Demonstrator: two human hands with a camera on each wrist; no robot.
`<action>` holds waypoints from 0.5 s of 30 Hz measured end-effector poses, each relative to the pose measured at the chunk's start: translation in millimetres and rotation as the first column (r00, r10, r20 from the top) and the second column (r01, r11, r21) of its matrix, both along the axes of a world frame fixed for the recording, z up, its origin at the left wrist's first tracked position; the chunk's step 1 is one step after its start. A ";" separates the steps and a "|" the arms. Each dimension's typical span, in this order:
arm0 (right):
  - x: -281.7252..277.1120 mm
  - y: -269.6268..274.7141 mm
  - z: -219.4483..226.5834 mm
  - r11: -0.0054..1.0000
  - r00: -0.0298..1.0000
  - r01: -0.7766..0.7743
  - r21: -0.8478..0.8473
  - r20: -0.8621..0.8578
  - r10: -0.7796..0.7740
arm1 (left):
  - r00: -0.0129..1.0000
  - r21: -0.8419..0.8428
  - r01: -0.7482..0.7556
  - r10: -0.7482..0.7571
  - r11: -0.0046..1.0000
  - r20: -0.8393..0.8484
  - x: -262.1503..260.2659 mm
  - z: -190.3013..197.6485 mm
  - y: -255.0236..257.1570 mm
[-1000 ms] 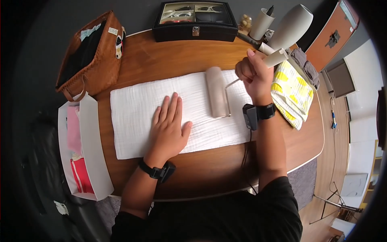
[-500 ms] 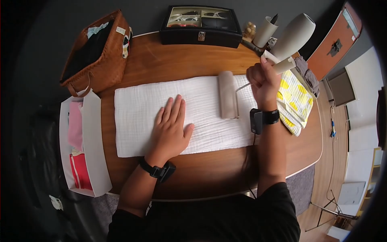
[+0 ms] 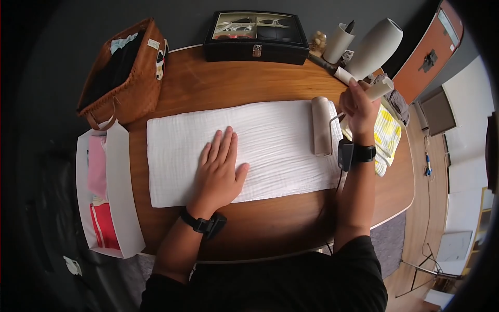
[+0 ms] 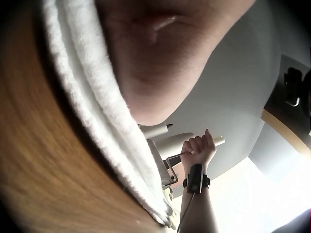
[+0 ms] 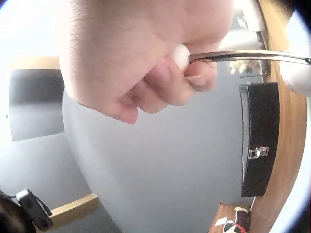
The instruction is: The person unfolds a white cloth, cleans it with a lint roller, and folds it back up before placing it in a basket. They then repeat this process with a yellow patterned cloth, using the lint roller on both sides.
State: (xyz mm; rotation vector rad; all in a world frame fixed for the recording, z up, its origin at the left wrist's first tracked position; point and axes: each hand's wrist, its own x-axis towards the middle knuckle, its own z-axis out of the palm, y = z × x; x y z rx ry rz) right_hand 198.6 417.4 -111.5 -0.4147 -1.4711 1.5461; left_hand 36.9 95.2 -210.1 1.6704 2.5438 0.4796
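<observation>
A folded white cloth [image 3: 280, 156] with fine crinkles lies flat across the wooden table. My left hand [image 3: 219, 169] rests palm down on it, left of its middle, fingers straight. In my right hand [image 3: 360, 112] is the white handle of a lint roller [image 3: 322, 127], with fingers curled round the handle. The roller's greyish-beige cylinder lies over the cloth near its right end. From the right wrist view, the roller's metal rod [image 5: 243, 56] comes out of the curled fingers. The left wrist view shows the layered edge of the cloth [image 4: 104, 121] under the heel of my left hand.
At the left stand a brown woven basket [image 3: 130, 86] and a white box [image 3: 125, 208] with folded clothes. A black glasses case [image 3: 254, 52] sits at the back. Back right are a grey vase [image 3: 377, 47], a white cup [image 3: 338, 44] and a yellow-patterned cloth [image 3: 387, 130].
My right hand has moved to the right, bringing the lint roller from right of the cloth's middle to near its right end. The left hand stays in place on the cloth.
</observation>
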 end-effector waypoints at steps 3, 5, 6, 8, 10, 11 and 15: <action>-0.2 10.2 -11.6 0.988 0.980 -0.144 -0.053 -0.147 0.135 | 1.000 -0.007 -0.004 0.004 1.000 0.000 0.5 2.6 1.2; -10.1 4.6 -15.4 0.978 0.966 -0.179 -0.104 -0.207 0.154 | 1.000 -0.002 -0.002 0.002 1.000 0.002 1.0 1.7 1.5; -15.5 1.0 -18.1 0.972 0.957 -0.218 -0.091 -0.214 0.195 | 1.000 0.000 -0.002 0.002 1.000 0.000 0.7 2.0 1.4; -27.7 -8.9 -27.8 0.945 0.930 -0.304 -0.117 -0.252 0.268 | 1.000 0.000 0.000 0.000 1.000 -0.008 0.1 -0.8 1.5; -41.1 -27.3 -31.6 0.919 0.913 -0.358 -0.165 -0.270 0.307 | 1.000 -0.006 -0.003 0.003 1.000 0.000 0.0 0.2 1.5; -45.0 -28.1 -36.8 0.882 0.880 -0.433 -0.186 -0.298 0.369 | 1.000 -0.007 -0.002 0.002 1.000 0.005 0.4 1.0 1.2; -38.1 -23.9 -28.8 0.930 0.935 -0.328 -0.165 -0.200 0.294 | 1.000 -0.018 -0.003 0.003 1.000 0.009 0.0 2.7 0.4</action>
